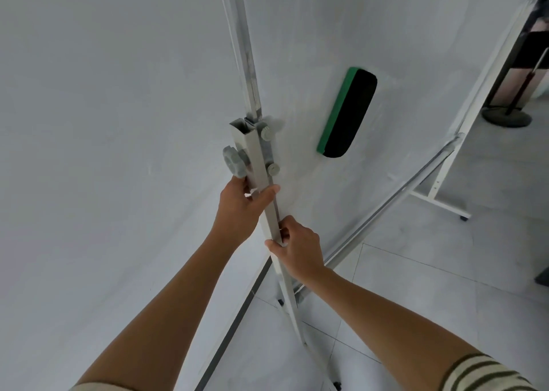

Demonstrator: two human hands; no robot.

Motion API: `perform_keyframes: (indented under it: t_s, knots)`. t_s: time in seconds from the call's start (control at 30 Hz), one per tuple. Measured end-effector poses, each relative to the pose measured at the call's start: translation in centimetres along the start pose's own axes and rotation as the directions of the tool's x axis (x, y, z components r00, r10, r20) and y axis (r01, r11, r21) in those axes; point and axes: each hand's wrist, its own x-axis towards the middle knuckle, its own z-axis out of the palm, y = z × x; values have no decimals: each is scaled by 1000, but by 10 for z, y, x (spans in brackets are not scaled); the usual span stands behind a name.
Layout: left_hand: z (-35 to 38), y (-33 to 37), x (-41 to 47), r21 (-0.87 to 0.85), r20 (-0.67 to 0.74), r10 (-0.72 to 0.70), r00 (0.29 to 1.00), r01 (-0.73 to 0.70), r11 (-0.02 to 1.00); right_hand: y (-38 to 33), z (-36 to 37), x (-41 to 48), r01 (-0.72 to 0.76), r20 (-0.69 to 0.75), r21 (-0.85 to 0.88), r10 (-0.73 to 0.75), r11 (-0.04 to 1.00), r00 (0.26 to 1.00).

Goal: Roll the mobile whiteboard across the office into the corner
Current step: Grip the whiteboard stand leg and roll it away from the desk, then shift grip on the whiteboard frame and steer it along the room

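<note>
The mobile whiteboard (371, 28) fills the upper right of the head view, seen edge-on along its near side post (256, 159), a white metal upright with grey knobs. My left hand (242, 209) is wrapped around this post just below the knobs. My right hand (297, 246) grips the same post a little lower. A green and black eraser (347, 113) clings to the board face. The far leg (439, 194) and a caster (462, 218) stand on the tile floor.
A white wall (104, 123) runs close along the left, meeting the grey tiled floor (430, 286) at a dark baseboard (237, 319). A round-based post stand (506, 117) and part of a person stand beyond the board at the far right.
</note>
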Motion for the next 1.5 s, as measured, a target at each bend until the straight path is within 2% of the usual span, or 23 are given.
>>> perform_keyframes:
  t_s: [0.17, 0.33, 0.47, 0.6, 0.77, 0.9, 1.03, 1.2, 1.4, 1.5]
  knots:
    - [-18, -2, -18, 45, 3, -41, 999, 41, 998, -21, 14, -15, -62, 70, 48, 59, 997, 996]
    - [-7, -29, -73, 196, -23, -201, 979, 202, 960, 13, -12, -51, -101, 173, 94, 84, 990, 981]
    - [17, -72, -132, 214, 161, -466, 870, 430, 877, 86, -67, -102, -320, 182, 103, 299, 942, 937]
    - [72, -84, -162, 187, 317, -555, 769, 523, 831, 164, -136, -162, -546, 154, 60, 533, 835, 832]
    - [179, -60, -169, 144, 419, -582, 696, 582, 800, 260, -223, -226, -735, 115, 76, 727, 673, 677]
    - [284, -17, -160, 103, 489, -575, 656, 611, 785, 326, -290, -249, -797, 62, 92, 795, 598, 604]
    - [369, 36, -137, 85, 561, -525, 640, 586, 806, 368, -345, -242, -809, 17, 99, 812, 580, 584]
    - [440, 68, -72, 79, 579, -468, 667, 526, 847, 416, -387, -191, -800, -11, 128, 808, 586, 590]
    - [539, 83, 49, 31, 564, -421, 710, 492, 870, 498, -430, -93, -787, -61, 165, 803, 594, 593]
    - [589, 105, 123, 24, 578, -383, 720, 455, 890, 538, -464, -32, -803, -91, 185, 824, 566, 560]
